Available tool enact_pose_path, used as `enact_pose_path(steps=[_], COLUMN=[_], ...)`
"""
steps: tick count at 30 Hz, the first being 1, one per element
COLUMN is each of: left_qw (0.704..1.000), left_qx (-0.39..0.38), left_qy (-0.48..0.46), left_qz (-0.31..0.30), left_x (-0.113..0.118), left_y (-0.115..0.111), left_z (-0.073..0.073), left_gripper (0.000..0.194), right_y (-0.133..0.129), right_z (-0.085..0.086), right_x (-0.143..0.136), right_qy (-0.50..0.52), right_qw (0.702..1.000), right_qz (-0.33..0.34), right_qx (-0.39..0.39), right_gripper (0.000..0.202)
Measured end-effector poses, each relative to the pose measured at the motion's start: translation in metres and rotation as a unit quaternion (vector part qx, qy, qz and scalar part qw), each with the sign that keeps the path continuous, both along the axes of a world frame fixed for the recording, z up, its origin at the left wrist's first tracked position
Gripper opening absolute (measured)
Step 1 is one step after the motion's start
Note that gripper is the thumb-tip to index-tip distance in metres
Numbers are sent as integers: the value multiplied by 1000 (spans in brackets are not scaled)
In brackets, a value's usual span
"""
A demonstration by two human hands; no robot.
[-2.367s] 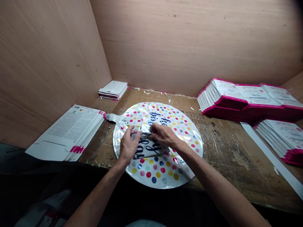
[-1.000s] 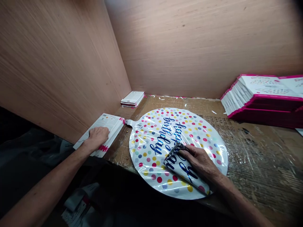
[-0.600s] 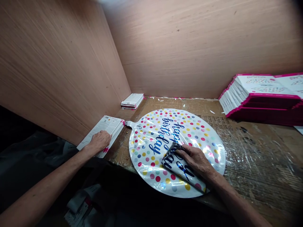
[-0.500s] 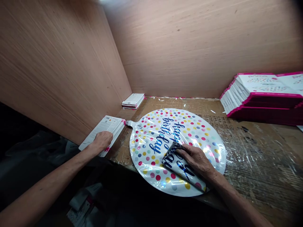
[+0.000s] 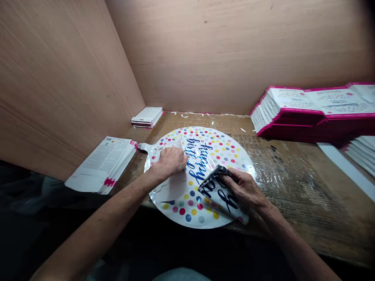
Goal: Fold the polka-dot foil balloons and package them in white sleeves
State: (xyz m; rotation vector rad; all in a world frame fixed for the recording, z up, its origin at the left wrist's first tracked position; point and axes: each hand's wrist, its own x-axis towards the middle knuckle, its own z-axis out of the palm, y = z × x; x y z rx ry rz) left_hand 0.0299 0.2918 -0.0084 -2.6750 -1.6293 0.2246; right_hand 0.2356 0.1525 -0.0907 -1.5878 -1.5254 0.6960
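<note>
head view, looking down at a brown cardboard work surface between pale wooden panels. hands well apart, both busy.

left hand: fingers curled over the right edge of a flat white printed card sleeve, clamped on it. sleeve lies over the left part of a large round white foil balloon with many-coloured dots and dark blue "happy birthday" lettering. hard to tell whether the sleeve rests fully on the foil or is slightly lifted.

right hand: thumb and fingers pinched on a folded white foil piece with dark blue lettering, tilted above the balloon's near right part; silvery inner folds show at its upper edge.

balloon flat on the cardboard, near edge at the front edge of the surface; its narrow tab points left, just beside a fanned stack of white card sleeves with pink marks.

further off: small stack of white cards in the back left corner; long rows of white printed packs with bright pink edges at back right; pale flat strip nearer on the right; white paper scraps along the back.
</note>
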Motion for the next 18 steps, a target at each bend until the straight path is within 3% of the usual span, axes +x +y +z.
enact_pose_path(steps=[2,4,7,10,13,18], left_qw=[1000,998,984,966,970,970], left_qx=[-7,-7,12,45,68,63], left_qy=[-21,-55,-129,-154,-114,-37], left_qz=[2,-12,-118,-203,-204,-230], left_x=[0,-20,-59,-77,-71,-53], left_y=[-6,-8,-9,-13,-17,-22], left_z=[-14,-29,-55,-77,-85,-77], left_gripper=[60,59,41,39,34,29], right_y=[-8,-10,3,27,42,42], right_z=[1,4,7,3,-9,-21], right_x=[2,-4,-26,-52,-65,-61], right_qy=[-13,-21,-59,-135,-192,-180], right_qw=[1000,1000,998,988,979,982], right_qz=[-7,-4,29,64,53,54], right_qx=[-13,-23,-21,-27,-38,-20], right_gripper=[36,36,35,34,35,33])
